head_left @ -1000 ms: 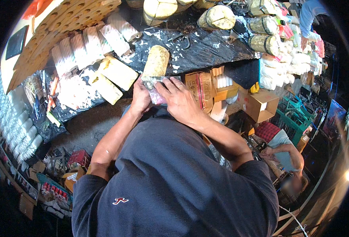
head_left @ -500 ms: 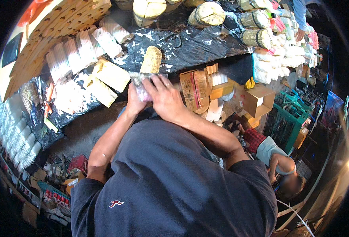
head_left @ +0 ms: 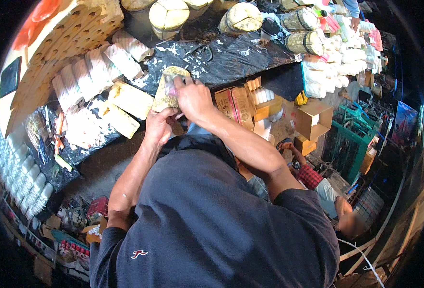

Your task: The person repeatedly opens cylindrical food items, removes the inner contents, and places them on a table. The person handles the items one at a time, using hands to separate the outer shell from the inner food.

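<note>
A tan, speckled cylindrical bundle (head_left: pixel 167 92) stands at the front edge of a black plastic-covered table (head_left: pixel 231 57). My left hand (head_left: pixel 158 126) grips its lower end. My right hand (head_left: pixel 192 98) presses on its upper side, fingers closed over a small pale pink piece at the top. Yellowish wrapped blocks (head_left: pixel 129 98) lie just left of the bundle. My dark blue shirt hides what is below my arms.
White wrapped rolls (head_left: pixel 96 67) line the table's left. Round tied bundles (head_left: pixel 240 18) sit at the back. Cardboard boxes (head_left: pixel 315 117) and a printed carton (head_left: pixel 233 103) stand to the right. Another person (head_left: pixel 332 199) crouches at lower right beside a green crate (head_left: pixel 351 139).
Both hands moved from close to my chest out to the tan bundle on the table. The small pale packet they held went with them, and the left hand took hold of the bundle.
</note>
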`<state>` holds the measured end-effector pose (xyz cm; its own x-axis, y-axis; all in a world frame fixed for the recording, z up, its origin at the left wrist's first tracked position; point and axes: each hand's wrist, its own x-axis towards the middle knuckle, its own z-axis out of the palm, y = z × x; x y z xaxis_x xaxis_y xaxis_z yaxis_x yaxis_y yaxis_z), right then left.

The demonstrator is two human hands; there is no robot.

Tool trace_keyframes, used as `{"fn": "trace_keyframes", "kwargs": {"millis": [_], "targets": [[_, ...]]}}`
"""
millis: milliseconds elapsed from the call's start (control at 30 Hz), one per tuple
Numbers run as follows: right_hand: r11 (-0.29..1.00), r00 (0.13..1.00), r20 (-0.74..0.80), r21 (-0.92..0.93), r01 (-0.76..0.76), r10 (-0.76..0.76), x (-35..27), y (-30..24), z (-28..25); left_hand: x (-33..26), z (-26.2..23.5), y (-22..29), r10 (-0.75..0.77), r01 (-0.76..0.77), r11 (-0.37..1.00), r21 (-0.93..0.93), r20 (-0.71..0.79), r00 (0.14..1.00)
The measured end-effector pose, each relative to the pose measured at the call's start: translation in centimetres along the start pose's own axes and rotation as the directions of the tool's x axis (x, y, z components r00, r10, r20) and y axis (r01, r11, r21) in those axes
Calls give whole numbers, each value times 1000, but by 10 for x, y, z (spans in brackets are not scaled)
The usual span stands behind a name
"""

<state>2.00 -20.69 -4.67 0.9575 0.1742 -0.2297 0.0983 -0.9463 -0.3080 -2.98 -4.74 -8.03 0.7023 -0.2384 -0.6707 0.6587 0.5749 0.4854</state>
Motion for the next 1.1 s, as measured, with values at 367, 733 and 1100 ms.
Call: {"fn": "trace_keyframes", "kwargs": {"millis": [367, 733, 1100], "targets": [[990, 988, 152, 138, -15, -7, 9, 19, -22, -4, -4, 7, -35, 84, 957, -278, 176, 984], [953, 967, 5, 173, 249, -254, -101, 7, -28, 4, 14, 19, -170, 204, 874, -440, 117, 979], [967, 961, -166, 93, 238, -220, -108, -17, -14, 2, 16, 15, -217, 231, 895, -382, 79, 973]]}}
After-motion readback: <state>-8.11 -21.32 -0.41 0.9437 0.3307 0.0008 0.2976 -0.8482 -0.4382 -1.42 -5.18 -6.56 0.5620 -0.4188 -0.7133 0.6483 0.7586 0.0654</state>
